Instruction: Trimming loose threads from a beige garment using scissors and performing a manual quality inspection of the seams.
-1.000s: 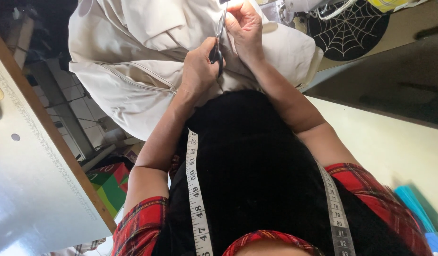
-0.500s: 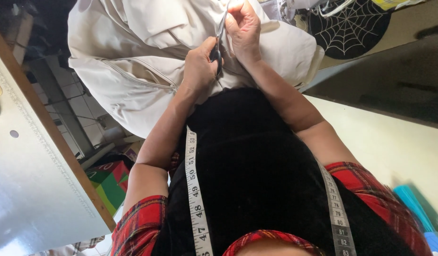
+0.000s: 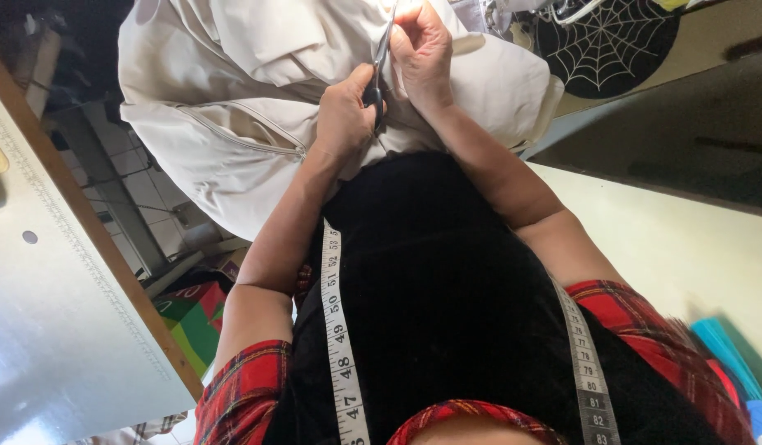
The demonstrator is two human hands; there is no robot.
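Note:
A beige garment [image 3: 224,99] with a zipper lies bunched on my lap, across the top of the head view. My left hand [image 3: 344,111] grips the dark handle of a pair of scissors [image 3: 379,70], whose blades point up into the cloth. Right beside it, my right hand [image 3: 422,49] pinches a fold of the garment against the blades. The blade tips are hidden at the frame's top edge. A white measuring tape [image 3: 339,338] hangs around my neck over a black top with red plaid sleeves.
A white worktable [image 3: 59,330] with a wooden edge and a printed ruler strip runs along the left. A red and green box [image 3: 191,317] sits on the floor below it. A black round mat with a white web pattern [image 3: 611,41] lies top right. Blue items [image 3: 727,354] lie bottom right.
Both hands and the scissors have shifted slightly up along the fabric; the garment has barely moved.

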